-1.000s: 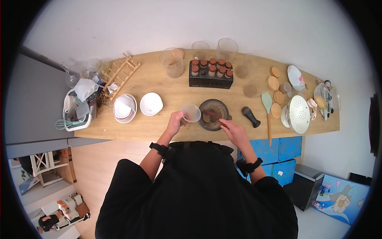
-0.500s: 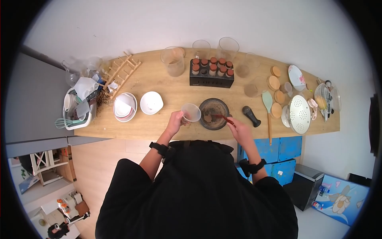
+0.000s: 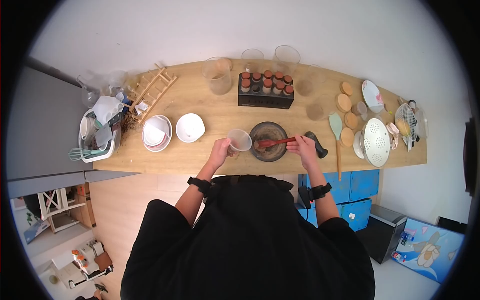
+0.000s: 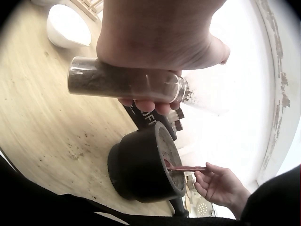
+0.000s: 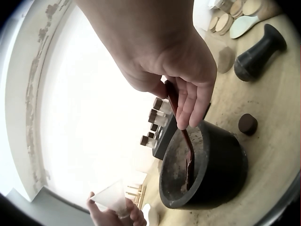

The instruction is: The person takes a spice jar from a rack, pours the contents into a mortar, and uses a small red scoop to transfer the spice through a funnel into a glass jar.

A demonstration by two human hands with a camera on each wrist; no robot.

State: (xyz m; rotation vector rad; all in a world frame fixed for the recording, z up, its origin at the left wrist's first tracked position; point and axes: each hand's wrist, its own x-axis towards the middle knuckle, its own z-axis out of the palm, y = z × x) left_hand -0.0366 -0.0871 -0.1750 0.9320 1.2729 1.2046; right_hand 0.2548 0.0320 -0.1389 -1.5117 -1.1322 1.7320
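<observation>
My left hand (image 3: 218, 154) grips a clear glass spice bottle (image 4: 117, 80) with brown powder inside. A translucent funnel (image 3: 239, 140) sits at the bottle's mouth, just left of the black stone mortar (image 4: 141, 162). Over the mortar's right side, my right hand (image 3: 304, 150) pinches the handle of a dark red spoon (image 5: 188, 141) between thumb and fingers. The spoon's bowl is down inside the mortar, among brown powder that coats the inner wall. A black pestle (image 3: 316, 145) lies on the table right beside my right hand.
Behind the mortar stands a black rack (image 3: 265, 97) of capped spice bottles. A small brown cap (image 5: 248, 124) lies by the mortar. White bowls (image 3: 190, 128) are on the left; a pale green spatula (image 3: 335, 126), wooden lids (image 3: 343, 103) and a white colander (image 3: 376, 142) are on the right.
My right hand has moved right and slightly up, and the spoon has swung from slanting to nearly level across the mortar. The left hand, bottle and funnel have barely moved.
</observation>
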